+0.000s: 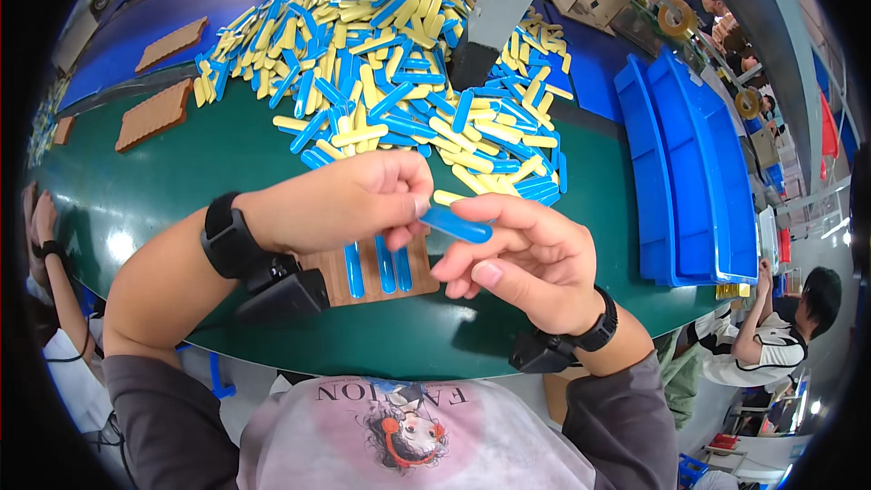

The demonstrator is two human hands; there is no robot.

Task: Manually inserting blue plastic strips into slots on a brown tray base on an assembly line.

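Both hands pinch one blue stick [456, 225] above the bench [227, 172]: left hand [349, 201] and right hand [517, 259] fingers at opposite ends; it looks light, stiff, smooth.

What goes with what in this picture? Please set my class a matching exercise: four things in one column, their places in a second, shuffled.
1. blue stick
2. grooved board
3. pile of sticks
4. blue bins

a. at the table's right end
b. heaped on the far side of the table
c. held between left hand and right hand
d. flat under the hands

Pairs: 1-c, 2-d, 3-b, 4-a
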